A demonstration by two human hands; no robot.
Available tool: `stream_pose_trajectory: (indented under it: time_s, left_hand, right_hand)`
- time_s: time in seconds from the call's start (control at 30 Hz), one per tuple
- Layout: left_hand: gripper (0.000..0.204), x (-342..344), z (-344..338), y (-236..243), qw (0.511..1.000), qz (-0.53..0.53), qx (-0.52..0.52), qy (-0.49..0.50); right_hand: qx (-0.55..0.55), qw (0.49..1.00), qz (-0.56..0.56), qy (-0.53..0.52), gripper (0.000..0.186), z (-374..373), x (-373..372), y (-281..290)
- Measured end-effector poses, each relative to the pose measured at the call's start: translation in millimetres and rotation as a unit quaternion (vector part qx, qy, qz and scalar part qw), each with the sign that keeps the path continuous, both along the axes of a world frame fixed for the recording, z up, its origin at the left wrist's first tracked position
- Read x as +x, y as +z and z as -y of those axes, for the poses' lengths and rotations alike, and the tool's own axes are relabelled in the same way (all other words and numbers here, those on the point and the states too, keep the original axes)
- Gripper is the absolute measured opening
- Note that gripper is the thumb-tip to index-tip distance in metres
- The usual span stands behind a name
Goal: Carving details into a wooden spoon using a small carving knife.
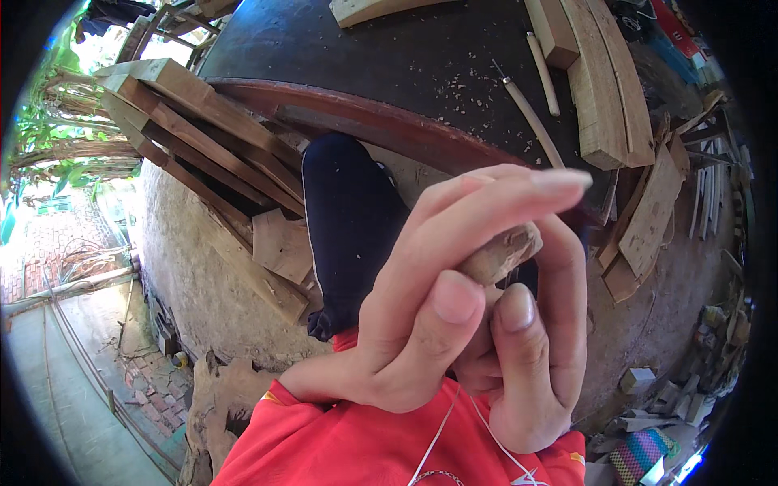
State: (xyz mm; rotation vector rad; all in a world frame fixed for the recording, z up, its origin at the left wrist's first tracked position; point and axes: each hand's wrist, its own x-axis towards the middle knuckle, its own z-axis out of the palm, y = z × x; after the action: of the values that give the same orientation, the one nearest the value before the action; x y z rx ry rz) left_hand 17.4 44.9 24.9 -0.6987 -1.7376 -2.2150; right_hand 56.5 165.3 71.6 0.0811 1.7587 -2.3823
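Note:
In front of my red top, my left hand (413, 324) curls round a small, rough piece of pale brown wood (498, 255), its thumb against the piece and its long fingers arched over it. My right hand (535, 348) closes on the same piece from the right, thumb raised beside it and index finger bent behind it. On the dark tabletop (365, 53) beyond lie a thin carving tool (527, 121) with a pale handle and a second pale wooden handle (541, 73), among scattered shavings.
Curved planks (608, 97) and a block (551, 28) lie at the table's right. Stacked beams (178, 121) lean at the left, above offcuts (275, 251). My dark-clad leg (348, 211) is below the table edge. A woven item (640, 458) and scraps are at lower right.

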Motion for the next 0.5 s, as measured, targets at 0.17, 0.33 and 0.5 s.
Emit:
stream_pose_trajectory:
  time_s: [0.17,0.33,0.5]
  left_hand:
    - [0.074,1.8,10.6,-5.6,0.992,-0.043,-0.113,0.039]
    - [0.069,-2.5,8.3,-12.0,0.994,-0.062,-0.082,0.020]
    - [0.067,-29.1,9.0,-18.7,0.975,-0.208,-0.066,-0.049]
  right_hand:
    - [0.004,1.000,0.023,-0.017,0.053,7.3,-0.3,11.8]
    - [-0.023,0.998,0.042,-0.043,0.054,5.0,0.6,7.2]
    - [-0.044,0.996,-0.070,0.032,0.053,-0.7,-0.7,-12.2]
